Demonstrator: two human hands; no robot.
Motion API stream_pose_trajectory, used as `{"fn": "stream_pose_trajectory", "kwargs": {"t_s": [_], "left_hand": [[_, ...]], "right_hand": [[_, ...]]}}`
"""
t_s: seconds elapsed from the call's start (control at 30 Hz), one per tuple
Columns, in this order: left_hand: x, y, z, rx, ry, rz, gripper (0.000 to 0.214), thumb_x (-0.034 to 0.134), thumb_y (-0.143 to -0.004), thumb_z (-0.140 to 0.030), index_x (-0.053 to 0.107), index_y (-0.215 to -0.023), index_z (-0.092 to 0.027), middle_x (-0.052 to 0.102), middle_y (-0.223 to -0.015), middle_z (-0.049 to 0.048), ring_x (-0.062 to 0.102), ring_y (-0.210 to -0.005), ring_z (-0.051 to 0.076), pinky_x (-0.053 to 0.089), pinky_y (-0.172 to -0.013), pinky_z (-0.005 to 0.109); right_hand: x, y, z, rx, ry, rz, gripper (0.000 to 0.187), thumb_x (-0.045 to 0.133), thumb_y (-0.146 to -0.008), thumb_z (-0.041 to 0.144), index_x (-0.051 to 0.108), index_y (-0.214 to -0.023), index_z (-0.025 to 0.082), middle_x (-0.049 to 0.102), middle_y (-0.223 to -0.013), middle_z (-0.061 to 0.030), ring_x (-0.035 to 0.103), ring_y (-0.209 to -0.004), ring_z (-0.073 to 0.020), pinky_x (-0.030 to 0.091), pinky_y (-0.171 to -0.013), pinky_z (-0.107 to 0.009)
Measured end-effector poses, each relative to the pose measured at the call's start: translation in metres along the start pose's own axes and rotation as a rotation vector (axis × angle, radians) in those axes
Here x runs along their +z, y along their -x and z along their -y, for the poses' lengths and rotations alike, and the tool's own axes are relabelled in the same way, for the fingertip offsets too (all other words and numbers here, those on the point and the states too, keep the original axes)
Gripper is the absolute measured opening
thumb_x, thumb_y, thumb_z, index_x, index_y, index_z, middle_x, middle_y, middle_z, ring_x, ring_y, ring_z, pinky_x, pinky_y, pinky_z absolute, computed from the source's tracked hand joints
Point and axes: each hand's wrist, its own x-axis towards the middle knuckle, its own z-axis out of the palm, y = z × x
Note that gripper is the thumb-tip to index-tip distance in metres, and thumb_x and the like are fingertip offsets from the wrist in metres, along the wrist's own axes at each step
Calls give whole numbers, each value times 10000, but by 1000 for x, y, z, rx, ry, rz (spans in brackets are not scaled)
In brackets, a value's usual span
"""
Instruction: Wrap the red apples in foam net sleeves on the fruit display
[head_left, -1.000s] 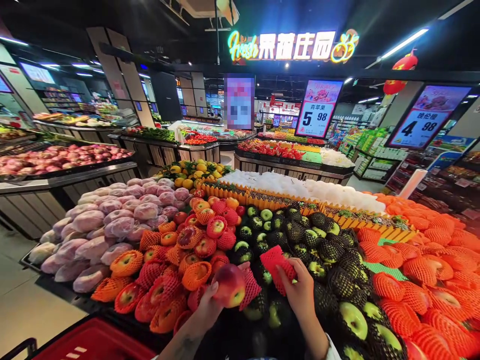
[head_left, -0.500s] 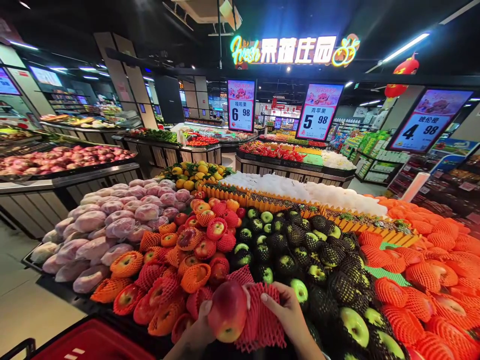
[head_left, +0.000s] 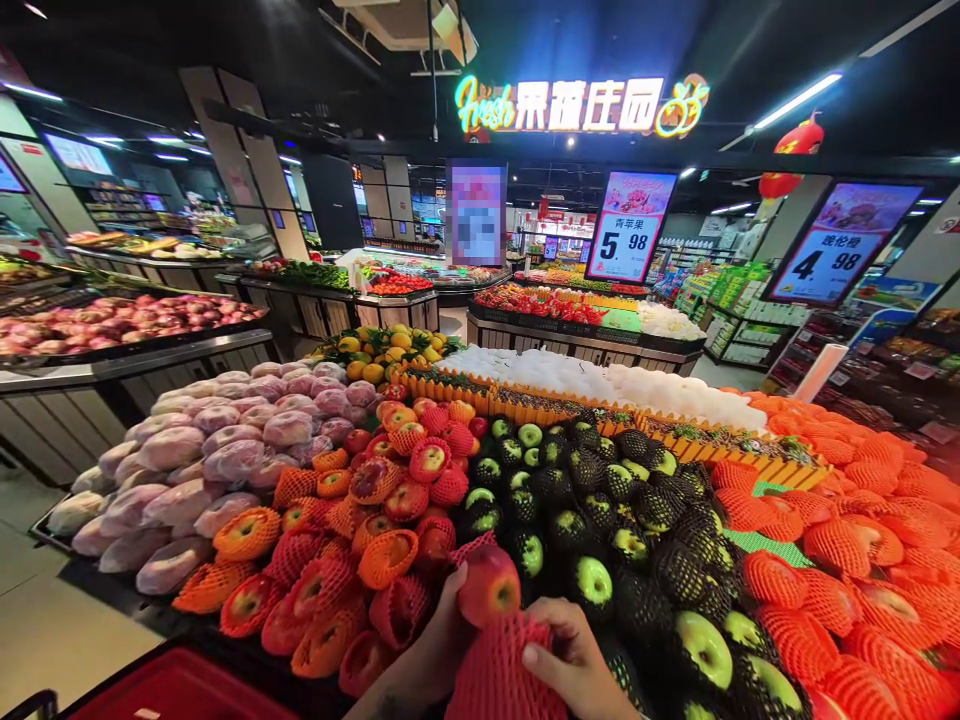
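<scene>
A bare red apple (head_left: 489, 587) is gripped in my left hand (head_left: 441, 632), its fingers wrapped round the fruit's left side. My right hand (head_left: 571, 650) pinches a red foam net sleeve (head_left: 501, 668), the thumb lying across the mesh. The sleeve hangs just below the apple and its top edge meets or overlaps the fruit's underside. Both hands are above the front of the fruit display. Red apples in orange and red foam nets (head_left: 322, 590) lie close on the left, and green apples in black nets (head_left: 592, 580) on the right.
Plastic-wrapped fruit (head_left: 172, 490) is piled at the left. Orange-netted fruit (head_left: 862, 560) fills the right side. White-wrapped fruit (head_left: 585, 385) lies behind a small yellow fence (head_left: 517, 402). A red shopping basket (head_left: 180, 690) is at the lower left. Price screens (head_left: 628, 225) hang beyond.
The apple has turned and moved up and right in my left hand. The foam sleeve has gone from beside the apple to below it, with my right hand slightly lower.
</scene>
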Motion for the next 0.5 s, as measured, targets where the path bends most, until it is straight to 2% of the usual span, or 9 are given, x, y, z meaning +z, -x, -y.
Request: {"fn": "stream_pose_trajectory", "kwargs": {"t_s": [0.07, 0.13, 0.23, 0.33, 0.43, 0.5], "left_hand": [[7, 2, 0, -142, -33, 75, 792, 651, -756, -819, 783, -1099, -118, 769, -1055, 151, 608, -1284, 389, 422, -1143, 514], [7, 3, 2, -193, -68, 115, 842, 657, -738, -828, 767, -1146, -100, 758, -1104, 157, 592, -1294, 405, 416, -1139, 531], [-2, 3, 4, -133, -124, 84, 829, 717, -726, -769, 756, -1164, -66, 755, -1109, 164, 607, -1264, 406, 409, -1146, 517], [-8, 5, 4, -79, -193, 33, 708, 730, -770, -679, 766, -1134, -74, 766, -1081, 160, 634, -1236, 383, 398, -1155, 497], [0, 7, -1, -27, -230, 0, 546, 698, -841, -591, 783, -1093, -114, 776, -1072, 152, 653, -1221, 354, 400, -1144, 478], [10, 7, -6, 36, -277, 17, 454, 745, -829, -507, 787, -1092, -139, 782, -1055, 134, 664, -1202, 341, 415, -1124, 463]], "right_hand": [[1, -2, 10, -8, 180, 100, 240, 774, -865, 521, 804, -1016, 337, 798, -930, -42, 704, -863, -228, 535, -840, -369], [1, -3, 17, -14, 285, 122, 252, 740, -891, 533, 813, -1014, 326, 803, -923, -54, 709, -854, -236, 544, -826, -370], [-3, -3, 16, -51, 314, 9, 289, 753, -874, 550, 815, -1028, 313, 796, -904, -64, 713, -813, -234, 568, -772, -357], [-6, -1, 11, -73, 292, -52, 298, 775, -846, 563, 820, -991, 307, 793, -887, -72, 716, -790, -241, 587, -747, -371], [-7, -3, 9, -67, 282, -78, 301, 799, -815, 568, 828, -958, 305, 795, -872, -83, 717, -785, -259, 598, -740, -401], [-6, -6, 10, -55, 301, -114, 301, 805, -805, 569, 832, -942, 303, 799, -874, -90, 716, -800, -273, 592, -762, -422]]}}
